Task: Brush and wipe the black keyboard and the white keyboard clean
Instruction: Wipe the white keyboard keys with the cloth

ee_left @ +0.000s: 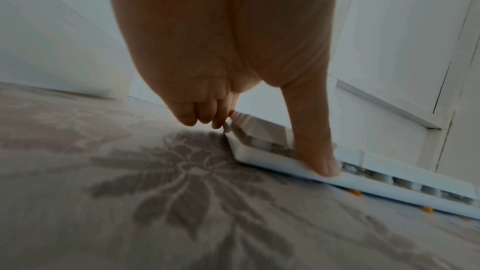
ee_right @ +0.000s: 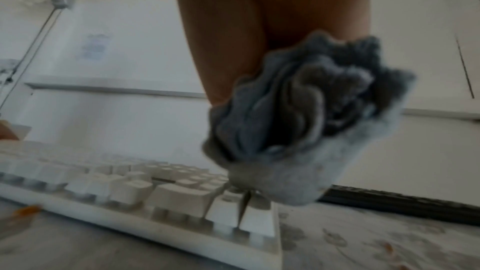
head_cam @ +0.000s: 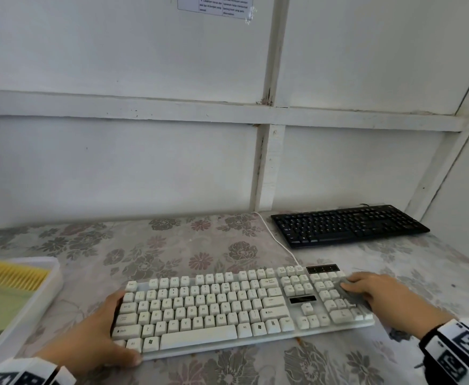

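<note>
Your right hand [head_cam: 380,294] is bunching a grey cloth [ee_right: 306,122] on the near white keyboard's [head_cam: 227,307] right keys; your left hand [head_cam: 89,337] is gripping its left end. Snagged keycaps could pop. The black keyboard [head_cam: 350,226] is lying far right.

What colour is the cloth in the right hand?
Grey; the bunched cloth shows best in the right wrist view, held by the right hand.

Soft, even daylight fills your head view; shadows stay faint under your left hand [head_cam: 94,326]. Straight lines bow toward the edges. Your wrist views run dimmer: palms backlit, the cloth [ee_right: 306,122] in your right hand [ee_right: 259,28] motion-blurred.
</note>
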`<action>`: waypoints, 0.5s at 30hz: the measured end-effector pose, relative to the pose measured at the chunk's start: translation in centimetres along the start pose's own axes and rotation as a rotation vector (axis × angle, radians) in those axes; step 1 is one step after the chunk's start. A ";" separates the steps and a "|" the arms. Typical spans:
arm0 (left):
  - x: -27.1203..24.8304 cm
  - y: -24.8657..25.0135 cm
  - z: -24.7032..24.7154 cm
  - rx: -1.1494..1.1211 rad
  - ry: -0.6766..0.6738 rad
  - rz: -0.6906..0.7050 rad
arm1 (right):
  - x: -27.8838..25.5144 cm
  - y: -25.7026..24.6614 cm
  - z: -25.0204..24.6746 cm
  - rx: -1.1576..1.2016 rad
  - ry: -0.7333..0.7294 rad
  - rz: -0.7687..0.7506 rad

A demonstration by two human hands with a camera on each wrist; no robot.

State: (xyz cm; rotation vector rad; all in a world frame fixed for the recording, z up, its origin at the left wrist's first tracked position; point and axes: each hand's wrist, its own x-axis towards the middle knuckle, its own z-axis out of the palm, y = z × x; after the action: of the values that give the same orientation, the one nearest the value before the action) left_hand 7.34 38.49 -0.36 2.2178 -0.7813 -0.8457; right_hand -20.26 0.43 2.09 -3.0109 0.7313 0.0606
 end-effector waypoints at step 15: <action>0.2 -0.5 0.2 0.023 -0.014 0.006 | 2.9 -9.0 -1.0 0.152 -0.027 -0.213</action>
State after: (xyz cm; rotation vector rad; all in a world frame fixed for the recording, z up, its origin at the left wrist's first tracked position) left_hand 7.47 38.54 -0.91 2.2308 -0.8074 -0.8548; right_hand -13.48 7.07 3.19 -2.9150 0.3896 0.0366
